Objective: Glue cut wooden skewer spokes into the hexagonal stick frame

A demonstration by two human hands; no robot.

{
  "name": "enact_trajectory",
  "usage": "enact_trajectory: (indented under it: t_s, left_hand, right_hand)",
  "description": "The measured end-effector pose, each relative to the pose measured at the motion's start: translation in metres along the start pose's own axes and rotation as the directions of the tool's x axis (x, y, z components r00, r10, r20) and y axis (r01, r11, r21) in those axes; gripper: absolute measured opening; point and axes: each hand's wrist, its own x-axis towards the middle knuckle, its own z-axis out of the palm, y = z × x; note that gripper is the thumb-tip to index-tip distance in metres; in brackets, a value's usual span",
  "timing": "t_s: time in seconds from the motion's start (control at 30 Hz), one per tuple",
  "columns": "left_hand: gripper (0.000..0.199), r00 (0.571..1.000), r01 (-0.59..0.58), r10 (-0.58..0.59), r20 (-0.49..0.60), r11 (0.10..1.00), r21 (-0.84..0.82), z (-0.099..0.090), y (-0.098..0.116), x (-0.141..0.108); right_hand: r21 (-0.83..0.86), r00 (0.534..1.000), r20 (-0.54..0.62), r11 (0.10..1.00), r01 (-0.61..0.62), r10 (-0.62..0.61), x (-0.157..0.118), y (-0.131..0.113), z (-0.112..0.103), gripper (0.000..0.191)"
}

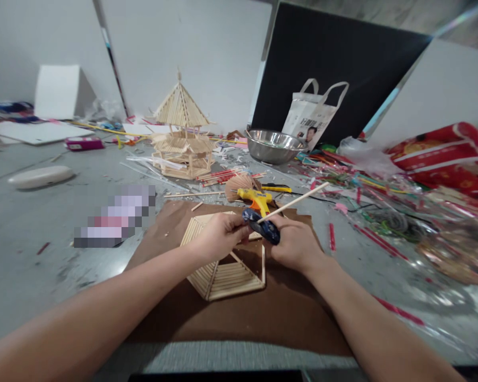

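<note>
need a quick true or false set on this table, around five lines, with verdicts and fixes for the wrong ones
1. The left hand and right hand are both at the blue tool. True.
2. The panel lies on the brown sheet. True.
3. Sticks fill every section of the panel. False: a section on its right is open, and the brown sheet shows through.
4. The glue gun has a green body. False: the glue gun's body is yellow.
5. The pagoda has a pointed roof. True.
6. The bowl is left of the pagoda. False: the bowl is to the right.
</note>
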Motion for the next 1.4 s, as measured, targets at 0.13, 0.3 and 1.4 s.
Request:
enact_trajectory:
  t_s: [0.13, 0.3, 1.4]
  left_hand:
    - [0.024, 1.0, 0.008, -0.008, -0.002, 1.0, 0.008, 0.0, 0.0, 0.0]
    - [0.026, 0.999, 0.036, -0.035, -0.02, 0.998, 0.049, 0.0, 0.001, 0.001]
    - [0.026, 0.882, 0.169, -0.3, 0.364, 0.921, 0.35, -0.022, -0.009, 0.004]
  right_hand:
    - [-0.064, 1.0, 0.014, 0.998, -0.013, 0.014, 0.0, -0.003, -0.003, 0.03]
    - [-0.124, 0.999, 0.032, 0.992, -0.031, 0.035, 0.003, -0.006, -0.005, 0.021]
    - [-0.197, 0.865, -0.221, 0.848, -0.493, 0.451, 0.019, 0.046, -0.014, 0.047]
